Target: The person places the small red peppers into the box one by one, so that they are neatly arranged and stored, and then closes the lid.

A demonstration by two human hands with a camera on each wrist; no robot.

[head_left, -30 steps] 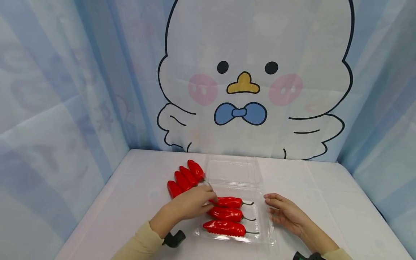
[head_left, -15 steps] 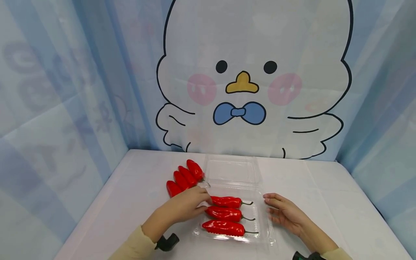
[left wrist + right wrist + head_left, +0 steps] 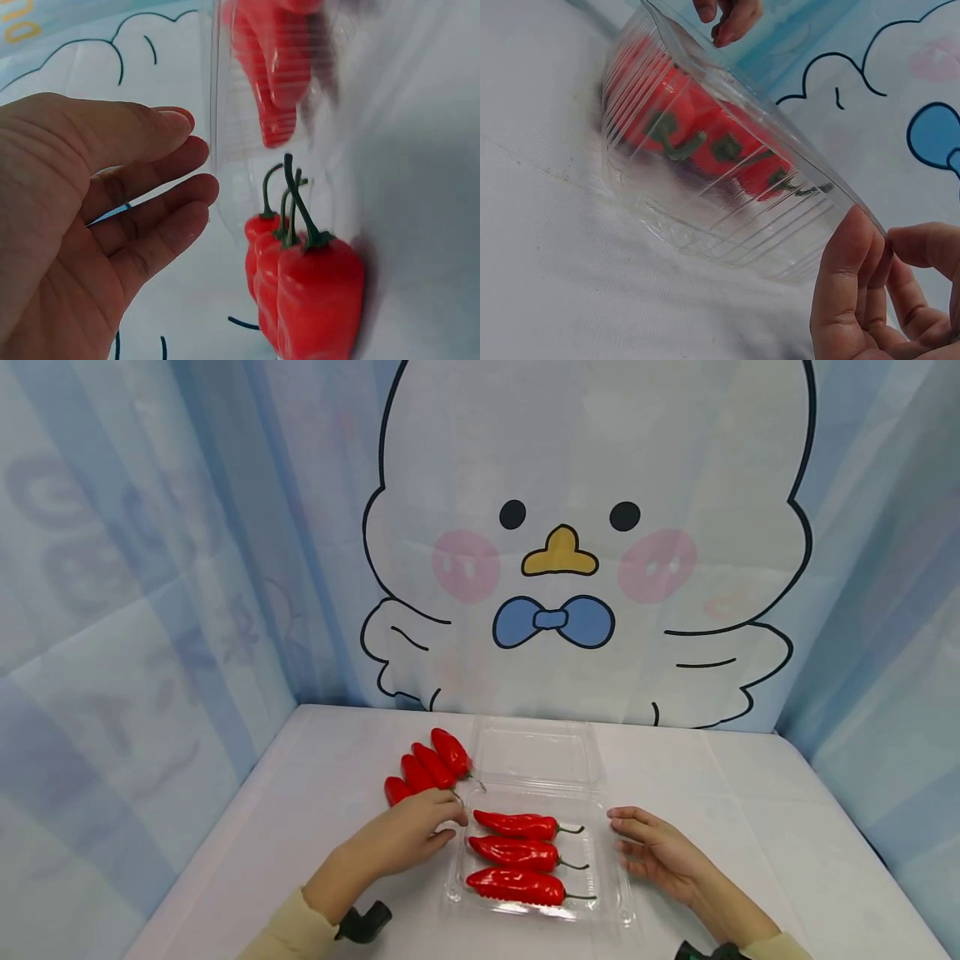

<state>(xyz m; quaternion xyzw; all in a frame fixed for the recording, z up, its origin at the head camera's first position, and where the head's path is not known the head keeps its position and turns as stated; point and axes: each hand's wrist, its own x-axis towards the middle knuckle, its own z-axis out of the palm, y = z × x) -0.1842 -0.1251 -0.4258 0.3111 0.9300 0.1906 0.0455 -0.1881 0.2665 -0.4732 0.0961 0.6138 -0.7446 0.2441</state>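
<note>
Three peppers, glossy and tapering with curling stems, are lying side by side inside the clear, ribbed plastic box. The right hand is pinching its rim; the left hand, empty, is loosely curving just beside its left edge. Four more peppers are fanning out beyond the box's far left corner.

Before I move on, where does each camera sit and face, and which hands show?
Head: worn on the head, facing forward and down at the open container; left hand, right hand and sleeves show.
Left wrist: on that wrist, facing loose peppers and the container's side; only the left hand shows.
Right wrist: on that wrist, facing the container's ribbed wall; the right hand shows pinching the rim, with left fingers at the top.
Shared: both wrist views catch the packed peppers through clear plastic, and the cartoon backdrop.
</note>
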